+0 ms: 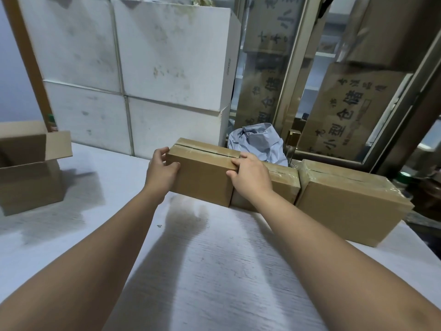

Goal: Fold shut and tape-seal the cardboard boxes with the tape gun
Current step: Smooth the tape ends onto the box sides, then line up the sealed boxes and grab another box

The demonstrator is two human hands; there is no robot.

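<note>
A taped brown cardboard box (pixel 202 177) stands on the white table (pixel 214 271), at the left end of a row of sealed boxes. My left hand (pixel 161 170) grips its left end, thumb on the front face and fingers round the far corner. My right hand (pixel 250 177) holds its right end, fingers curled over the top edge. Touching it on the right is a second taped box (pixel 284 185), and a third taped box (pixel 350 201) lies further right. An open box (pixel 28 170) with raised flaps sits at the far left. No tape gun is in view.
Large white cartons (pixel 143 68) are stacked against the back of the table. A crumpled grey plastic bag (pixel 257 144) lies behind the row of boxes. Brown printed cartons (pixel 338 108) stand behind glass at the right. The table's right edge runs just past the third box.
</note>
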